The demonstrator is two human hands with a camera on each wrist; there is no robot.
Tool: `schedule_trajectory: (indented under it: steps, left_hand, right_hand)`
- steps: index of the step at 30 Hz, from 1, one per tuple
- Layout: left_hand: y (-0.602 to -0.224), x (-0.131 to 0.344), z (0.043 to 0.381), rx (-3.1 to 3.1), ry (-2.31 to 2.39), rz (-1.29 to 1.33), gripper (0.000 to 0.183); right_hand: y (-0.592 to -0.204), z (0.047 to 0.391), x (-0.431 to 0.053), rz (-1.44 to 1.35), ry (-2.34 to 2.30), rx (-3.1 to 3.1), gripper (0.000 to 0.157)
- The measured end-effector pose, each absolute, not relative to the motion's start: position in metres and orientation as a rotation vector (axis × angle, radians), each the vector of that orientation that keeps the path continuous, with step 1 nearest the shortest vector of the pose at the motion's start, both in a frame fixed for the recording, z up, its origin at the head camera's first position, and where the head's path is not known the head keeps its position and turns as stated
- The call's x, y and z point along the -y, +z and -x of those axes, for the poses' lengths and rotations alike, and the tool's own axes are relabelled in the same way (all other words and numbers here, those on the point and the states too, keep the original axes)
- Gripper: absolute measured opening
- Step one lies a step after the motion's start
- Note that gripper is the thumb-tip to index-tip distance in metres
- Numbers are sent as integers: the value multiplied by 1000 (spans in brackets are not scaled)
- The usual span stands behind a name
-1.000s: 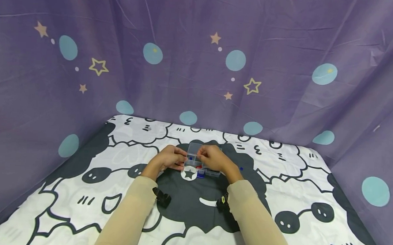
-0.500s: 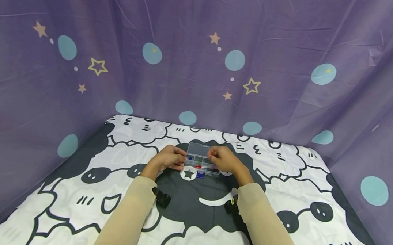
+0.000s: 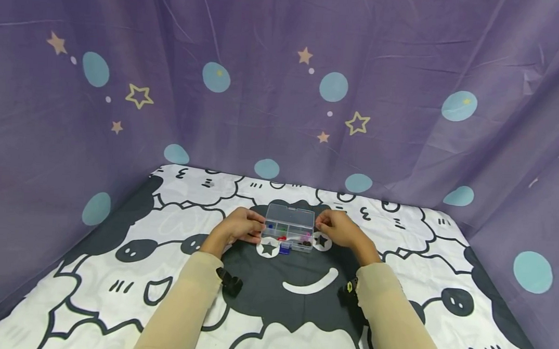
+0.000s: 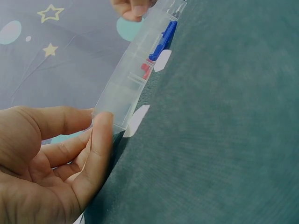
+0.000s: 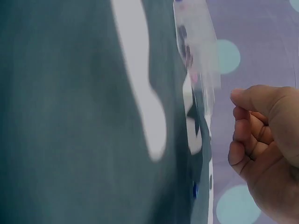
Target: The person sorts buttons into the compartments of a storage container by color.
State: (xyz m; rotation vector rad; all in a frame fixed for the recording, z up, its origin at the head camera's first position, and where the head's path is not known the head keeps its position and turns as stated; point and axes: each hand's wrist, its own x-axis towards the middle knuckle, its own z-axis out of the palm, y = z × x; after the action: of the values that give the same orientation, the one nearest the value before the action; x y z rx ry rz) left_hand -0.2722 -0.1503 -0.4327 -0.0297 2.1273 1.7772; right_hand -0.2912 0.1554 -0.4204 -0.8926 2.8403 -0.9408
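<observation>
A clear plastic compartment box (image 3: 288,226) stands on the dark part of the sheet, its see-through lid (image 3: 290,215) raised at the back. Small blue, green, pink and dark pieces lie in its compartments. A red piece (image 3: 282,238) shows near the front wall, and a blue plastic piece (image 3: 284,249) is at the front edge. My left hand (image 4: 56,163) holds the box's left end between thumb and fingers. Off the right end, my right hand (image 5: 268,135) is apart from the box, fingers loosely curled with nothing visible between them.
The box rests on a sheet (image 3: 311,311) printed with cartoon sheep. A purple curtain (image 3: 262,132) hangs behind and at both sides. One small blue piece (image 5: 195,190) lies on the sheet near the right hand.
My right hand has moved right, from over the compartments to beyond the box's right end, uncovering the lid and right compartments. The left hand keeps its place on the box.
</observation>
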Motion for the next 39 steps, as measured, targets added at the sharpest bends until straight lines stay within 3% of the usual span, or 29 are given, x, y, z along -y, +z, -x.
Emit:
schedule_trajectory:
  steps: [19, 39]
  left_hand:
    - [-434, 152, 273, -2123, 1772, 35, 33]
    - [-433, 151, 272, -2121, 1776, 21, 33]
  right_hand:
    - [-421, 292, -210, 934, -749, -2792, 7]
    - [-425, 295, -224, 905, -737, -2709, 5]
